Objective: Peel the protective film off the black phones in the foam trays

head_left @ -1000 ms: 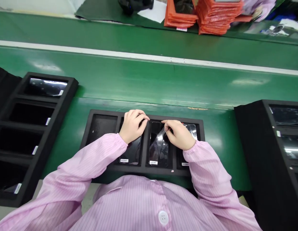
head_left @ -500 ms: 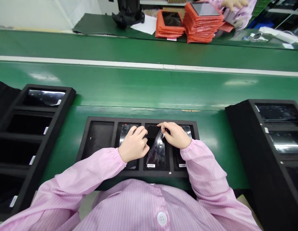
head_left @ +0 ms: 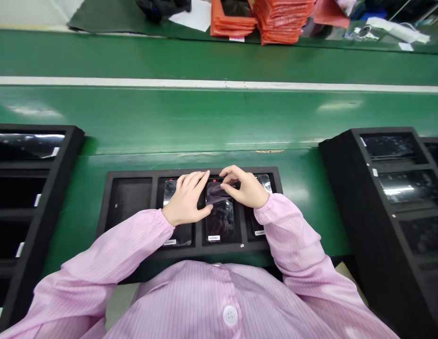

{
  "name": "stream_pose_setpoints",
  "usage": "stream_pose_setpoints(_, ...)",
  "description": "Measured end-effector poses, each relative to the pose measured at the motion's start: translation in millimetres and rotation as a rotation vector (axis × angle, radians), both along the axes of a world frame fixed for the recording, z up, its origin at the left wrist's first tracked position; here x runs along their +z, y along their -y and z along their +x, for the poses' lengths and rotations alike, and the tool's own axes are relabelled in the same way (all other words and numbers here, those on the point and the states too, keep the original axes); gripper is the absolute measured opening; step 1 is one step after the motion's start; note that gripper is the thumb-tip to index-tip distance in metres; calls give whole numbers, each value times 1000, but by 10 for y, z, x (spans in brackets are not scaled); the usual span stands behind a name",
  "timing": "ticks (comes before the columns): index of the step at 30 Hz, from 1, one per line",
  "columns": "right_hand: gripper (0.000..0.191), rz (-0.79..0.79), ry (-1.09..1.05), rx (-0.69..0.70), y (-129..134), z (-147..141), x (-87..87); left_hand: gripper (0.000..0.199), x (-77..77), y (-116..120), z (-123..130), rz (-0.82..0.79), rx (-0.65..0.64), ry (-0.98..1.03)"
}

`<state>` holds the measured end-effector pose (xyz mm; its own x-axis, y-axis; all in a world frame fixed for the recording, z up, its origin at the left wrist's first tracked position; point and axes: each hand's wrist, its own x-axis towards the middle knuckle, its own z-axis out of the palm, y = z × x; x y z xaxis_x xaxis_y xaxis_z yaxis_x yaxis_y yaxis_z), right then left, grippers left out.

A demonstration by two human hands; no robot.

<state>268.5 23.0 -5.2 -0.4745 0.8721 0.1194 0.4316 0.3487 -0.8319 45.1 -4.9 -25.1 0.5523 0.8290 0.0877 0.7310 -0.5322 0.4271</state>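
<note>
A black foam tray lies in front of me, with dark phone screens in its slots. The middle screen has a clear film over it, a white barcode label at its lower left and a small red tab at its top. My right hand is over its upper right, thumb and index finger apart with nothing visible between them. Fingers spread, my left hand hovers over or rests on the left screen and partly hides it; contact is unclear. The right screen is partly behind my right hand and sleeve.
Stacked black foam trays with screens stand at the left and right. Across the green bench, beyond a white strip, lie stacks of orange sleeves, white paper and a white cable-like item.
The film corner that my right hand held lifted now lies down over the middle screen. My right fingers have let go, and my left fingers have spread. The whole view has shifted.
</note>
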Motion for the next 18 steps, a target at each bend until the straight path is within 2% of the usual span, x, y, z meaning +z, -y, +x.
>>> stream_pose_setpoints(2, 27, -159, -104, 37, -10, 19, -16, 86, -19, -6, 15, 7, 46, -45)
stream_pose_setpoints(4, 30, -239, -138, 62, -28, 51, -31, 88, -28, -7, 22, 14, 86, -82)
stream_pose_setpoints(8, 28, -144, 2, 36, -37, 55, -21, 97, -43, -31, 0, -4, 123, -127)
stream_pose_setpoints(10, 25, -139, -2, 33, -22, -4, -10, 100, -52, -51, -18, -13, 117, -138)
stream_pose_setpoints(12, 20, -265, -122, 30, -2, -91, -12, 100, -57, -67, -29, -14, 111, -146)
stream_pose_setpoints(15, 17, -547, -351, -24, 33, -221, -32, 98, -48, -70, -29, -15, 116, -159)
stream_pose_setpoints(18, 18, -734, -453, -102, 71, -303, -49, 96, -28, -56, -22, -22, 116, -157)
